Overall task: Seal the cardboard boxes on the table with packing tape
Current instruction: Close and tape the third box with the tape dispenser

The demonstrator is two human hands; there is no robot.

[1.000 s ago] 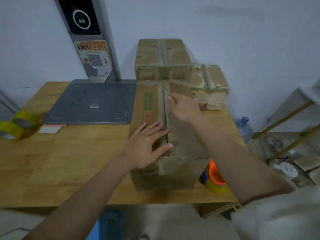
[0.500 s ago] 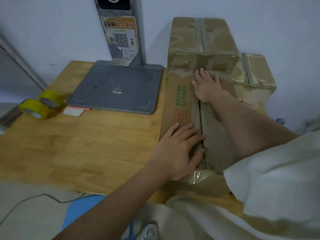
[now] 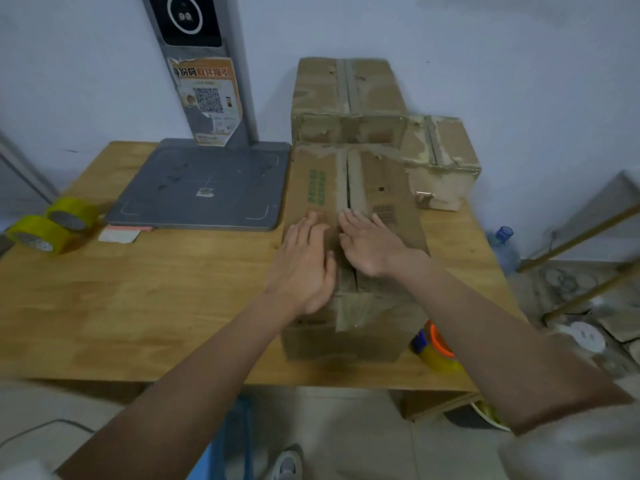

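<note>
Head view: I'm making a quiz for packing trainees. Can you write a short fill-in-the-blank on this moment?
1. Both hands lie flat on the ____ of the nearest box.
2. The left hand and right hand sit on either side of the centre ____.
3. The two yellow tape rolls rest near the table's ____ edge.

Missing words: top; seam; left

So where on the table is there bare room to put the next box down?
Bare wood runs from the tape rolls and scale to the near edge, left of the box under both hands. The right strip by the dispenser is cramped.
</note>
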